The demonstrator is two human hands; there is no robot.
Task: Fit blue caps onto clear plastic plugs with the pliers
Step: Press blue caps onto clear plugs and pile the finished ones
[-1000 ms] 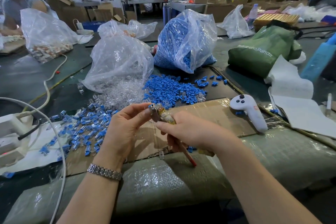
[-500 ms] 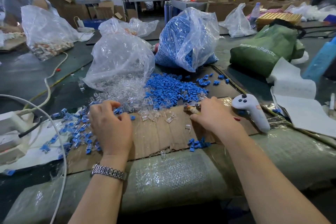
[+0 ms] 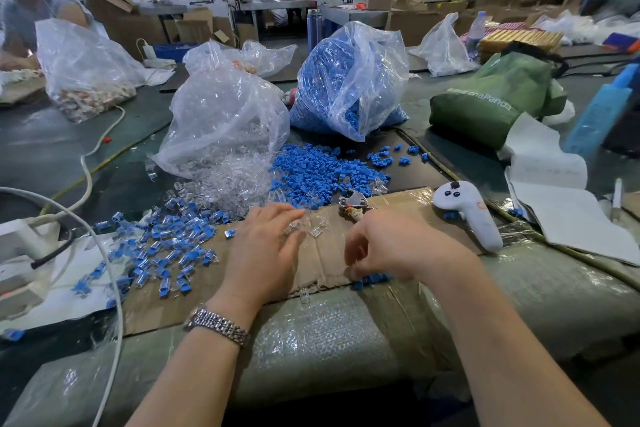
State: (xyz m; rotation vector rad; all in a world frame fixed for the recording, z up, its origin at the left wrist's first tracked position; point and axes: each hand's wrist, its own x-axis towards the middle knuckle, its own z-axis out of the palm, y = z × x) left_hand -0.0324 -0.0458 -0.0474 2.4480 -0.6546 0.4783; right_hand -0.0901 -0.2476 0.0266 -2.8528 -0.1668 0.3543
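Observation:
My left hand (image 3: 266,246) lies flat on the cardboard sheet (image 3: 207,288), its straight fingers reaching loose clear plugs (image 3: 313,230). My right hand (image 3: 394,246) hangs over a few blue caps (image 3: 372,277) at the cardboard's near edge with fingers curled down; whether it pinches one is hidden. The pliers (image 3: 353,202) lie on the cardboard just beyond it, head showing, handles hidden by the hand. Behind are a heap of clear plugs (image 3: 235,184) and a heap of blue caps (image 3: 311,173). Capped plugs (image 3: 173,239) lie spread at the left.
A clear bag of plugs (image 3: 225,121) and a bag of blue caps (image 3: 346,80) stand behind the heaps. A white controller (image 3: 467,215) lies at the right, with papers (image 3: 571,222) and a green bag (image 3: 495,97) beyond. White cables (image 3: 104,253) cross the left side. Another person (image 3: 20,10) works far left.
Both hands came down from holding a plug in the pliers. The pliers now rest on the cardboard. My left hand went left, then to the loose plugs; my right drew back to the near caps.

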